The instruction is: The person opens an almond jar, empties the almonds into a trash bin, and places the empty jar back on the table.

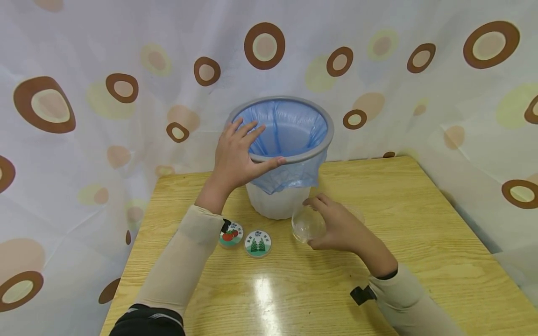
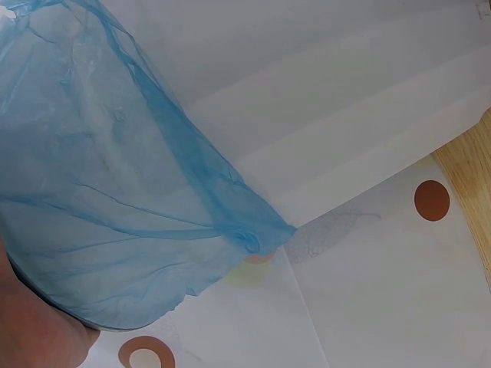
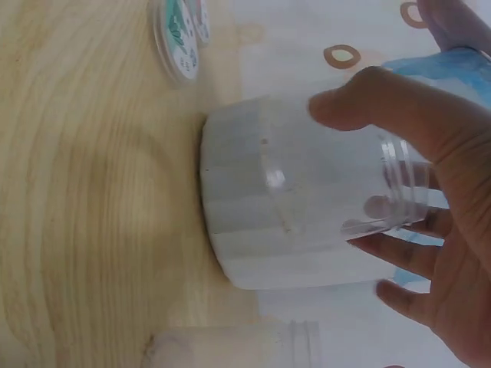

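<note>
A white wastebasket (image 1: 273, 200) with a grey rim stands on the table, lined with a blue plastic bag (image 1: 290, 175) folded over its edge. My left hand (image 1: 235, 156) rests on the rim's near left side, its fingers spread over the opening and the thumb along the front. In front of the basket, my right hand (image 1: 340, 226) holds a clear plastic jar (image 1: 308, 226) between thumb and fingers. The jar's threaded neck (image 3: 395, 180) shows near the palm, with no lid on it. A second clear jar (image 3: 238, 349) appears at the bottom of the right wrist view, mostly hidden in the head view.
Two round lids lie left of the held jar: one with a tomato picture (image 1: 231, 235), one with green leaves (image 1: 258, 244). The wooden table (image 1: 420, 219) meets a wall covering (image 1: 176, 37) with brown ring patterns behind and at the sides.
</note>
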The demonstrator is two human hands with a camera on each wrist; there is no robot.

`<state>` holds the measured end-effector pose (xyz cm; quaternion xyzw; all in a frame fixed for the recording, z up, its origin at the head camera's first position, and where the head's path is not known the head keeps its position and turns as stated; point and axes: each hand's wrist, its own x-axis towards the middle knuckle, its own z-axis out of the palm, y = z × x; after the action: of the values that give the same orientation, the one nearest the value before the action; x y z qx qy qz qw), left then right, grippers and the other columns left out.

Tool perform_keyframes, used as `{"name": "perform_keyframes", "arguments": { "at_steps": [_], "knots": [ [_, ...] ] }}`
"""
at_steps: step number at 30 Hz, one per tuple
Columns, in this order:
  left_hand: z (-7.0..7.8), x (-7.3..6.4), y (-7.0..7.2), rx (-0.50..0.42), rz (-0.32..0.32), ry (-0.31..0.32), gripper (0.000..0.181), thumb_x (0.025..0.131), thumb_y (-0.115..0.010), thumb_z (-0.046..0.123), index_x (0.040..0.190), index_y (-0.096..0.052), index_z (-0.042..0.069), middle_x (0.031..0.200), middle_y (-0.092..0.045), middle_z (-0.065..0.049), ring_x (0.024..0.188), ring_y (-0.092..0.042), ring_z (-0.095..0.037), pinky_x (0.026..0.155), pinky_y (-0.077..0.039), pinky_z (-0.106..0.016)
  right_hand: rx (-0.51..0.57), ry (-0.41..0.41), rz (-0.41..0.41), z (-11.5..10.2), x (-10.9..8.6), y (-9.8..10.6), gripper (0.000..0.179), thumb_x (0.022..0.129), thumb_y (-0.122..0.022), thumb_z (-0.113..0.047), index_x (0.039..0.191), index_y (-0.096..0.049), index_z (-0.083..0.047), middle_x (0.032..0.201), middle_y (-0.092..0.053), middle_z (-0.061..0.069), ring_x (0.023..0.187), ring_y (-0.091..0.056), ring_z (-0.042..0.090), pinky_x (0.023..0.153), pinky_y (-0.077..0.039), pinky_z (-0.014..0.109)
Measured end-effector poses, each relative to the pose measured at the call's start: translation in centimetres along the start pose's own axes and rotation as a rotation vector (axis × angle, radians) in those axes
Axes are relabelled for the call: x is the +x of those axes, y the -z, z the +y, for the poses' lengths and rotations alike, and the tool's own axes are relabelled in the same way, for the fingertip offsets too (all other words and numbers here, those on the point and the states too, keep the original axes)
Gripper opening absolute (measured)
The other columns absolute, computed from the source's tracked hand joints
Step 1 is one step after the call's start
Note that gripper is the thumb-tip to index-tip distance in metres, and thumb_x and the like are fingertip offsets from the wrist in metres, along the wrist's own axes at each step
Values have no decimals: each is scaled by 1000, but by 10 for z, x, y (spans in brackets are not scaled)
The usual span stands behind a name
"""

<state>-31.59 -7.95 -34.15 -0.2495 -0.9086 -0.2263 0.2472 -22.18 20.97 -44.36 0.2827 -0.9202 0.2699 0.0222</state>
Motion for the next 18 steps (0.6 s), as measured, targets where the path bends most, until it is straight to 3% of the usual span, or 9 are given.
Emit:
{"name": "perform_keyframes", "arguments": {
  "at_steps": [5, 14, 18],
  "knots": [
    [0, 0, -1, -3, -2, 0, 130, 70, -21, 111, 152, -61, 17, 159, -56, -11, 158, -35, -41, 131, -21, -60, -151, 31, -33, 5, 0, -8, 86, 60, -101, -33, 136, -66, -14, 130, -68, 4, 127, -64, 30, 123, -31, 70],
    [0, 0, -1, -6, -9, 5, 131, 70, -24, 111, 152, -61, 17, 160, -55, -10, 159, -33, -39, 132, -20, -59, -131, 6, -83, 9, 1, -17, 87, 60, -104, -34, 136, -66, -13, 131, -69, 7, 128, -64, 29, 128, -17, 71],
    [-1, 0, 0, 2, -10, 6, 131, 69, -22, 111, 152, -61, 18, 160, -55, -9, 159, -34, -39, 132, -20, -58, -130, 9, -91, 10, 1, -21, 89, 61, -104, -36, 138, -66, -12, 134, -69, 8, 130, -63, 30, 128, -16, 72]
  ]
}}
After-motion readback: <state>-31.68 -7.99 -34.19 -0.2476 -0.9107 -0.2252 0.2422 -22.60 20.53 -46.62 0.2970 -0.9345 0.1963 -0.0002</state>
